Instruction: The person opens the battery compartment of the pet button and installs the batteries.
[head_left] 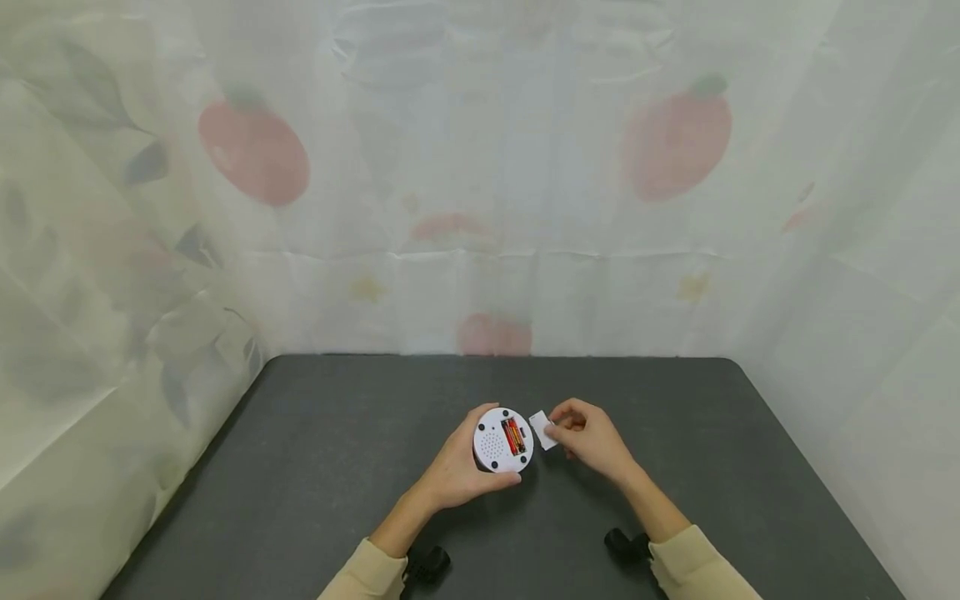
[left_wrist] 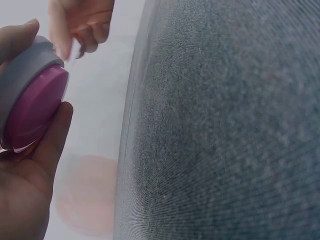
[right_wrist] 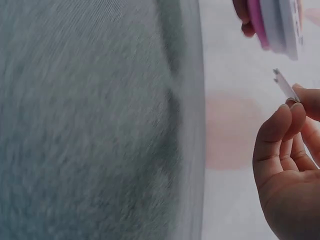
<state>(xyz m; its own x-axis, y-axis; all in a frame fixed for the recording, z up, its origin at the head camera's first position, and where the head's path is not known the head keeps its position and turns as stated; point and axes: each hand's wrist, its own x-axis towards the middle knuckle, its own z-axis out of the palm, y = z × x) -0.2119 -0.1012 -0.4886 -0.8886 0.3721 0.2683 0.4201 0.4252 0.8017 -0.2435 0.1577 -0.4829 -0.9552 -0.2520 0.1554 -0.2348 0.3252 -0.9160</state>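
Observation:
My left hand [head_left: 459, 477] grips a round white device [head_left: 491, 444] by its rim, underside turned up toward the head camera. Its underside has speaker holes, small dark feet and an uncovered compartment with red-and-black batteries [head_left: 514, 436] inside. In the left wrist view the device's other face shows as a pink dome [left_wrist: 37, 107]. Just right of it, my right hand [head_left: 592, 437] pinches a small white battery cover [head_left: 543, 430] between thumb and fingers. The cover is apart from the device, and small tabs stick out of its edge in the right wrist view.
Both hands are above a dark grey table [head_left: 322, 467] with rounded far corners. A pale curtain [head_left: 480, 167] with fruit prints hangs behind it and along the sides. Black wrist-worn pieces [head_left: 429, 565] sit by both sleeves.

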